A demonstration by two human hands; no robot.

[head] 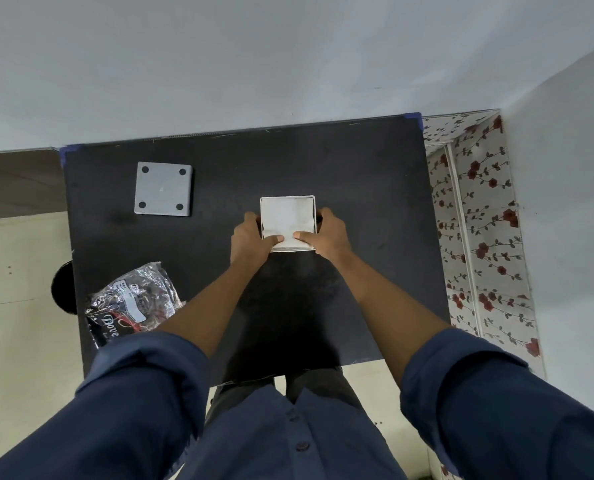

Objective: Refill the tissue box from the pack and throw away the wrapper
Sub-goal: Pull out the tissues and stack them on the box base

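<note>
A square white tissue box [287,206] stands open-topped in the middle of the black table [357,174], with white tissues [285,220] filling it. My left hand [252,239] grips the box's left side, thumb pressing on the tissues. My right hand [326,237] grips the right side, its thumb also on the tissues. The crumpled clear plastic wrapper [134,301] with dark print lies at the table's near left edge, apart from both hands.
A grey square panel [163,188] with four dark dots, probably the box's base, lies at the table's far left. A round black object [63,289] sits just beyond the left edge. The wall is behind; a floral surface [479,237] lies to the right.
</note>
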